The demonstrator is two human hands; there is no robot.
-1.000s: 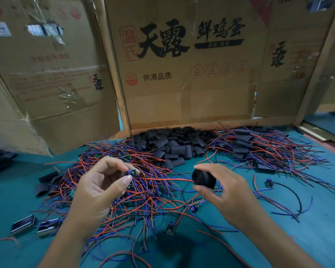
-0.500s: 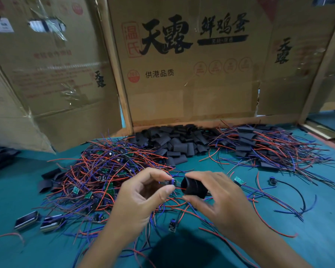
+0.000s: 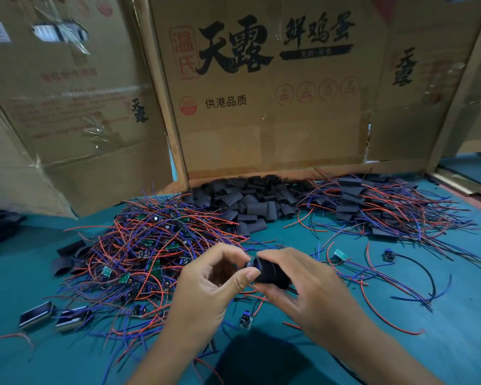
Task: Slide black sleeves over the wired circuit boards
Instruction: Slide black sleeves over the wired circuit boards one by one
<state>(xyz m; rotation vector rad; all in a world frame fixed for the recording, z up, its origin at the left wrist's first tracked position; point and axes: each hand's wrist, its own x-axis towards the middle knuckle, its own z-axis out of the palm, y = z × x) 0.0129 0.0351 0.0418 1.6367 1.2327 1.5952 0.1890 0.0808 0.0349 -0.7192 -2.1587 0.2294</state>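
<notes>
My right hand (image 3: 311,290) grips a black sleeve (image 3: 270,270), its open mouth turned to the left. My left hand (image 3: 206,287) pinches a small wired circuit board (image 3: 249,264) between thumb and forefinger right at that mouth; most of the board is hidden by fingers and sleeve. Behind my hands lies a tangle of red and blue wired boards (image 3: 150,245). A heap of loose black sleeves (image 3: 250,201) sits at the back, with a pile of sleeved boards (image 3: 372,209) to its right.
Cardboard walls (image 3: 261,107) close off the back of the teal table (image 3: 442,343). Two small metal-edged parts (image 3: 53,318) lie at the left. A black-wired part (image 3: 388,255) and loose boards lie at the right. More black sleeves (image 3: 67,257) sit left of the tangle.
My hands have come together in front of me: the left hand carried the board rightward to the sleeve's mouth, and the gap between board and sleeve has closed.
</notes>
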